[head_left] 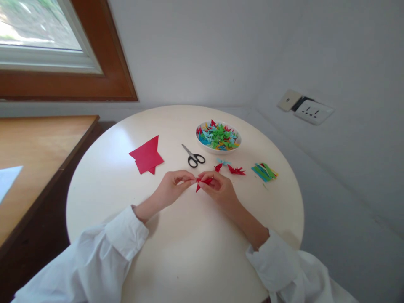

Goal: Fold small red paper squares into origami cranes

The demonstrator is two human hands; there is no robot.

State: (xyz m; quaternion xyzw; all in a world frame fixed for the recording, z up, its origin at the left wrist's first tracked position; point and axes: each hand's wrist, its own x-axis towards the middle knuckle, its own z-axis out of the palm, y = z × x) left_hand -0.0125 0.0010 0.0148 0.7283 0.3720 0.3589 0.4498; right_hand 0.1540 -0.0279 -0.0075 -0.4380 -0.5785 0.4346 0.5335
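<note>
Between my two hands, over the middle of the round table, is a small folded red paper crane (pixel 198 187). My left hand (pixel 175 185) pinches its left end between thumb and fingertips. My right hand (pixel 219 187) is closed around its right side and hides part of it. Just beyond my right hand lie a red paper crane (pixel 236 170), a smaller red folded piece (pixel 218 168) and a light blue one (pixel 224 162). Scissors with black handles (pixel 193 157) rest beyond my hands, blades pointing away.
A white bowl (pixel 216 150) heaped with colourful paper cranes stands at the back of the white table (pixel 176 256). Red paper sheets (pixel 147 156) lie at the left, paper strips (pixel 265 172) at the right. A wooden desk (pixel 41 143) stands left, near the wall.
</note>
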